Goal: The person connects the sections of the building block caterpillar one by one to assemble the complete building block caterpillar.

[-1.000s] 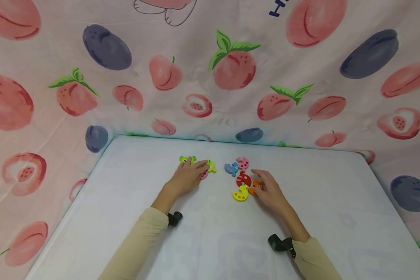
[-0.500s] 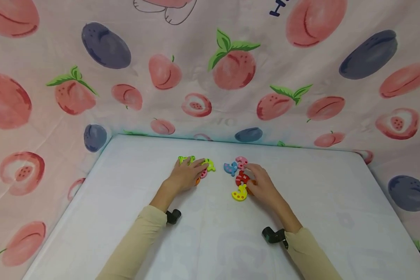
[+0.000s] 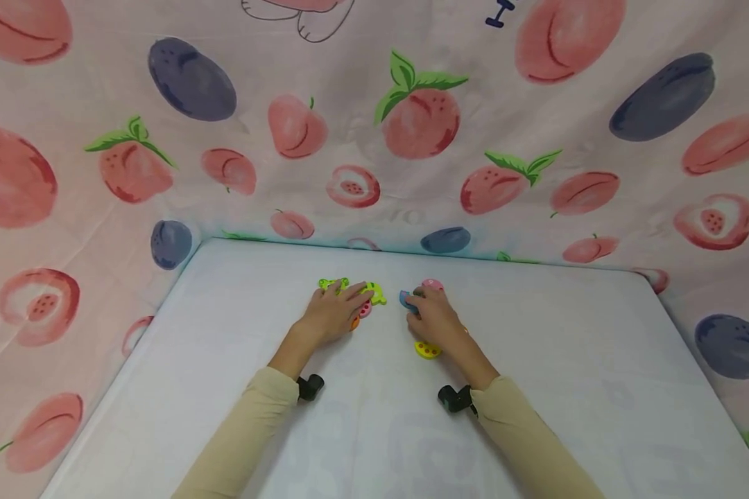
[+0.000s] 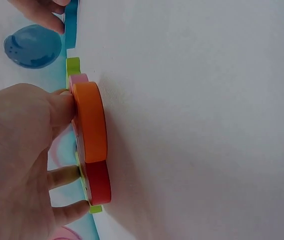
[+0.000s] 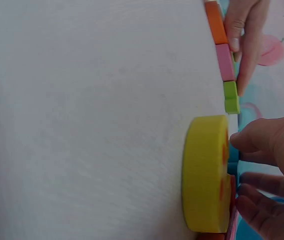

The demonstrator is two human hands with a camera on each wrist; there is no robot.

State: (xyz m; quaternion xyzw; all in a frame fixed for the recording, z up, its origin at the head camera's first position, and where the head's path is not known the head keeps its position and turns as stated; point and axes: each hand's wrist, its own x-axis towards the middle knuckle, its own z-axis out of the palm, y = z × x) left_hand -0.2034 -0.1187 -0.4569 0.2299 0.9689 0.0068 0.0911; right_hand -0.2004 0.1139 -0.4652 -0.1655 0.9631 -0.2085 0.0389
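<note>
My left hand (image 3: pixel 332 313) rests with outstretched fingers on a cluster of small, flat animal-shaped toy pieces. Around it show a green piece with a face (image 3: pixel 326 283), another green piece (image 3: pixel 377 296), a pink piece (image 3: pixel 365 310) and an orange piece (image 4: pixel 91 122). A red piece (image 4: pixel 99 182) appears beneath its fingers in the left wrist view. My right hand (image 3: pixel 438 320) is over the second cluster, thumb and fingers apart, fingertips at a blue piece (image 3: pixel 404 300). A pink piece (image 3: pixel 433 284) lies behind it and a yellow spotted piece (image 5: pixel 204 172) in front. The hand covers most of the red piece there.
The pieces lie on a white-covered table (image 3: pixel 362 430). A fruit-printed cloth (image 3: pixel 225 90) hangs behind and at the sides. A black wrist camera (image 3: pixel 311 387) is on the left wrist, and another black camera (image 3: pixel 454 399) is on the right.
My right hand has moved left from beside the orange piece, across the red one, to the blue piece. The left hand stays nearly still on its cluster.
</note>
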